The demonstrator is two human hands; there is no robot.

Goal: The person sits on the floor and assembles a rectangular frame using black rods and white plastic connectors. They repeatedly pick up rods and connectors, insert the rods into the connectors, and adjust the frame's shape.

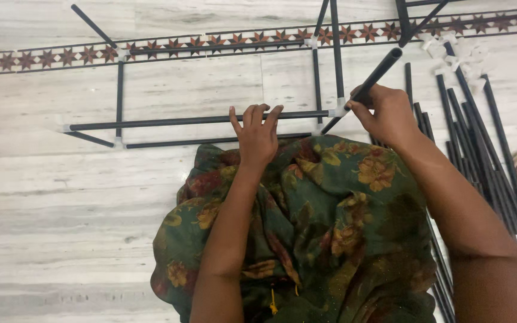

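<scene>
A black tube (pixel 373 78) is gripped in the right hand (pixel 387 113) and angled into the white corner connector (pixel 338 110); left of that connector, the frame's horizontal rod (pixel 198 121) is steadied under the left hand (pixel 257 134), fingers draped over it.

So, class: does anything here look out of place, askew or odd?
Mostly the spare black rods on the right: they lie loosely fanned on the floor, not lined up. The rod in the right hand sticks up at a slant from the white corner joint. Nothing looks broken or spilled.
</scene>
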